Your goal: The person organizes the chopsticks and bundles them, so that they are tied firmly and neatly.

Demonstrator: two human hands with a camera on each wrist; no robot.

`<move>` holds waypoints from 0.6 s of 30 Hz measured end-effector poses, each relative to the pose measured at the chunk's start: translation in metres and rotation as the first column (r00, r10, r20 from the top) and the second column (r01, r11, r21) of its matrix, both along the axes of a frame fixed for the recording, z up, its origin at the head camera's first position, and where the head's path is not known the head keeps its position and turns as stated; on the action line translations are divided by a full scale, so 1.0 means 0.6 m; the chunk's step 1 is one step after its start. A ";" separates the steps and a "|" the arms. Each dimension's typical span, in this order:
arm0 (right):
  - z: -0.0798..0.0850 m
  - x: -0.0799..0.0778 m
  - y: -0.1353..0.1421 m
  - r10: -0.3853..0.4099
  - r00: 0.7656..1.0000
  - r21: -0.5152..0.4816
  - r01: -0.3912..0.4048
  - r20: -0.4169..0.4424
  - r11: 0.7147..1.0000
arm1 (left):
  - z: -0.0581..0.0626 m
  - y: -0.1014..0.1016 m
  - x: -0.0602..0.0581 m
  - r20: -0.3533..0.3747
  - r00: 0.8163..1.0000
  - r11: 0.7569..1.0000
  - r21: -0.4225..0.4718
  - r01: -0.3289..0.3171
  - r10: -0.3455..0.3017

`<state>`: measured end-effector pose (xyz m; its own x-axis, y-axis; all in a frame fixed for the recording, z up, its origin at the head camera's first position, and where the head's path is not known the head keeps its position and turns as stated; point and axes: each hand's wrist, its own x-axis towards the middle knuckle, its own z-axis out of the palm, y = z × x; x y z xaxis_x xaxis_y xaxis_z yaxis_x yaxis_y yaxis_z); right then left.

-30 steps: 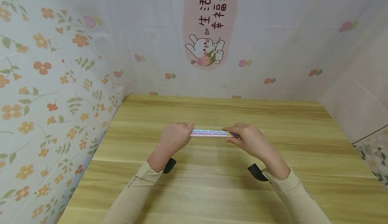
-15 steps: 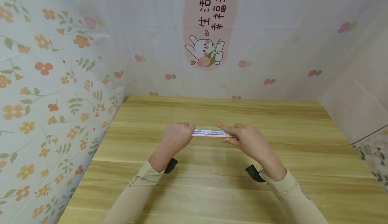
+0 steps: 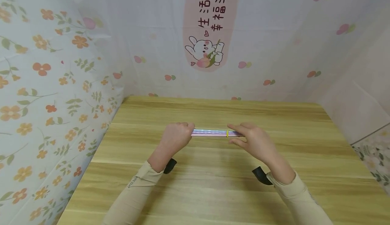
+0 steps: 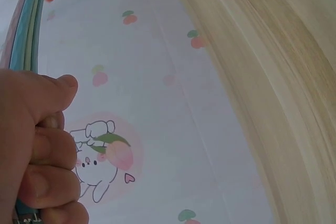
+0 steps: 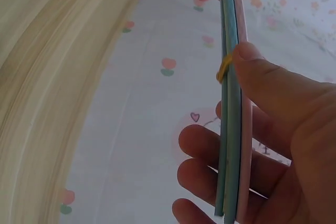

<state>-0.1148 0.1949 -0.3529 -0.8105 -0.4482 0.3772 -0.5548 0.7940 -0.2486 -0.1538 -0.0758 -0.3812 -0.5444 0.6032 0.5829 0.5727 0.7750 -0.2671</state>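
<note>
A bundle of pastel pink, purple and blue-green pencils [image 3: 210, 133] is held level above the table between both hands. My left hand [image 3: 177, 136] grips one end in a fist, covering it. A bit of metal band shows below the fist in the left wrist view. A yellow rubber band [image 3: 227, 133] circles the bundle near its other end. My right hand [image 3: 257, 142] holds that end: in the right wrist view the thumb [image 5: 273, 80] lies along the pink pencil beside the rubber band [image 5: 224, 68], and the fingers curl behind the bundle. Flat pencil ends stick out below.
The wood-grain table [image 3: 207, 198] spreads beneath the hands. Behind it hangs a white cloth [image 3: 274, 55] printed with fruit and a rabbit; a floral cloth [image 3: 61, 110] hangs at the left. Black curved pieces [image 3: 261, 175] stick out at both wrists.
The right index finger stretched leftward past the rubber band, then drew back; the right hand is now slightly farther right, its fingertips by the band. The left hand keeps its grip.
</note>
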 end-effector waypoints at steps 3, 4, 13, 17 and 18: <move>0.001 0.001 0.007 -0.013 1.000 -0.023 0.012 -0.020 1.000 | 0.001 -0.002 -0.001 0.009 1.000 1.000 0.007 0.000 0.000; 0.002 0.002 0.009 -0.014 0.999 -0.029 0.013 -0.031 1.000 | 0.001 -0.003 0.000 0.012 1.000 1.000 0.008 0.000 0.000; 0.001 0.002 0.018 -0.023 1.000 -0.045 0.022 -0.014 0.999 | 0.001 -0.008 -0.001 0.034 0.999 1.000 0.013 -0.002 0.001; 0.000 0.001 0.020 -0.025 1.000 -0.044 0.025 -0.017 0.999 | 0.000 -0.010 -0.002 0.039 0.999 1.000 0.013 -0.005 0.005; 0.000 0.001 0.020 -0.026 0.999 -0.044 0.025 -0.019 0.999 | 0.000 -0.010 -0.002 0.036 0.999 1.000 0.015 -0.005 0.004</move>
